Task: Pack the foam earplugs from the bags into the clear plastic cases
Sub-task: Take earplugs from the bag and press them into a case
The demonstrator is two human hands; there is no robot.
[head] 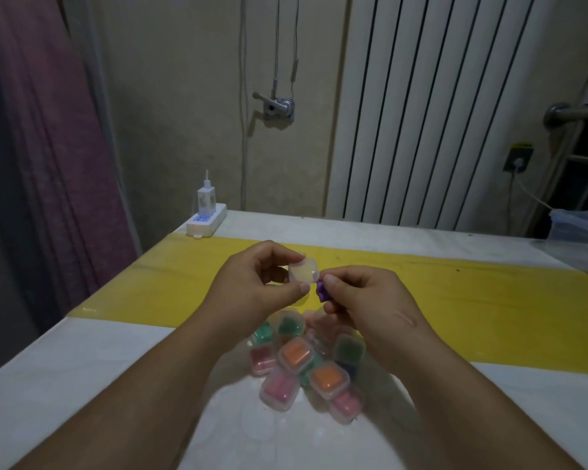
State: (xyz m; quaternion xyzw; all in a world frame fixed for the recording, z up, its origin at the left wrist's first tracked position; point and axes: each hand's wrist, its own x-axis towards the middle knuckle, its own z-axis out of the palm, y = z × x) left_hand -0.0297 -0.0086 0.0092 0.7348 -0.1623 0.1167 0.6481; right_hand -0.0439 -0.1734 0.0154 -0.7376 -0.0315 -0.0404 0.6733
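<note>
My left hand [262,283] holds a small clear plastic case [304,271] between thumb and fingers, above the table. Right beside it, my right hand [364,296] pinches purple foam earplugs [322,290] at the fingertips, just below and right of the case. Whether the case's lid is open I cannot tell. Under my hands lies a pile of several clear cases [306,364] filled with orange, green and pink earplugs.
The table [82,385] is white with a yellow strip [472,310] across it. A white power strip with a charger [206,217] sits at the far left corner. A clear plastic bag [577,228] lies at the far right edge. A radiator stands behind.
</note>
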